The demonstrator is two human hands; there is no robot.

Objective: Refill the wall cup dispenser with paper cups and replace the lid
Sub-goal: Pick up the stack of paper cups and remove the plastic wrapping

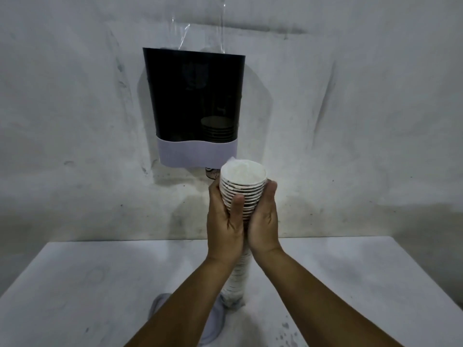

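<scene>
A tall stack of white paper cups point(242, 186) stands upright in front of me, its foot near the table. My left hand point(224, 216) and my right hand point(264, 216) grip the stack's upper part from both sides, thumb of the left across its front. On the wall above hangs the cup dispenser point(194, 101), dark tinted with a pale lilac base, its top open. A short pile of cups point(217, 130) shows inside its right half. A clear plastic sleeve point(200, 28) rises out of its top. The lilac lid point(213, 319) lies on the table, partly hidden under my left forearm.
A white table point(75, 284) runs across the lower view, against a scuffed white wall point(350, 108). One cup's bottom point(211, 172) pokes out under the dispenser's right side, just behind the stack's rim.
</scene>
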